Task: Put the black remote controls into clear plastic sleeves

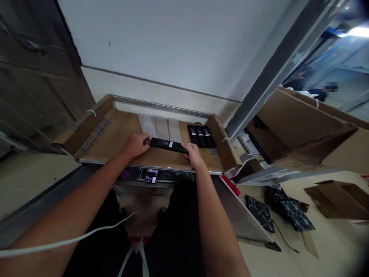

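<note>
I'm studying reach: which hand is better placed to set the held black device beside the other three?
Probably the right hand: it grips the black device and is nearer the three lying devices; the left hand is farther away.

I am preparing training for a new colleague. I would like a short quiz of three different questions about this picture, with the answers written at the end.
1. Multiple choice: what colour is the label on the held black piece?
A) red
B) white
C) blue

2. True or false: on the cardboard tray, the three other black pieces lie to the right of the pale strips, as the wearer sees them.

3. Fill in the blank: the right grip has hold of the held black piece at its ____ end, as the wearer sees it.

Key: 1. B; 2. True; 3. right
</note>
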Motion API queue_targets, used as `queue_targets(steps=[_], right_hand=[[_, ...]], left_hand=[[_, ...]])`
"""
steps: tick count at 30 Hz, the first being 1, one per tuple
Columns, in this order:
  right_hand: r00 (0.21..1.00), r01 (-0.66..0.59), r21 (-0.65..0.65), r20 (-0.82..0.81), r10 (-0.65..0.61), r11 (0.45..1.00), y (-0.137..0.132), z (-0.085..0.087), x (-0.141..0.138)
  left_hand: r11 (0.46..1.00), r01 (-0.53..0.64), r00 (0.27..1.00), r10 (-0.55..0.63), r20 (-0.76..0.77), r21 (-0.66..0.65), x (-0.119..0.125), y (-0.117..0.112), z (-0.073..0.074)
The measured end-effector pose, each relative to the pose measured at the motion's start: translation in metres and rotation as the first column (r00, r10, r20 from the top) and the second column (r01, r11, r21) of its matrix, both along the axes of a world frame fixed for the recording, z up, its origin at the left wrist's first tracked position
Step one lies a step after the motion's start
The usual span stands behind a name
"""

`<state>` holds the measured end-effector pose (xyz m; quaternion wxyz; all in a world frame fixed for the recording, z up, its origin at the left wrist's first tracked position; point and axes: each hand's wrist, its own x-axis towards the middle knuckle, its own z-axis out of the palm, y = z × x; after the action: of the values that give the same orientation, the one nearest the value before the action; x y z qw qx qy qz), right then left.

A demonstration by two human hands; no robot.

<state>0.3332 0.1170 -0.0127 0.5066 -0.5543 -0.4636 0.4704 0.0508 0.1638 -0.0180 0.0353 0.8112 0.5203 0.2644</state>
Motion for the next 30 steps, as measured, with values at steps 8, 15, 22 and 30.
queue_targets(steps=[8, 15, 22, 30], right_hand=[[0.999, -0.022, -0.022, -0.042, 0.021, 1.000, 0.0002, -0.0026, 0.0000], [0.999, -0.001, -0.016, -0.055, 0.000, 1.000, 0.0007, -0.0040, -0.0017], [0.999, -0.019, 0.016, -0.038, 0.019, 1.000, 0.0030, -0.0041, -0.0045], [1.000, -0.011, 0.011, -0.005, 0.011, 1.000, 0.0051, -0.0066, -0.0048]], left_hand=[[1.000, 0.003, 0.999, -0.003, 0.035, 0.011, -0.0009, -0.0008, -0.0011], [1.000, 0.004, 0.999, -0.005, 0.049, 0.014, 0.0001, -0.0037, 0.0023], [0.999, 0.040, 0.993, -0.043, 0.110, 0.027, 0.0005, -0.0071, 0.0043], [0.995, 0.066, 0.984, -0.077, 0.161, 0.074, 0.0019, -0.0079, 0.0002]])
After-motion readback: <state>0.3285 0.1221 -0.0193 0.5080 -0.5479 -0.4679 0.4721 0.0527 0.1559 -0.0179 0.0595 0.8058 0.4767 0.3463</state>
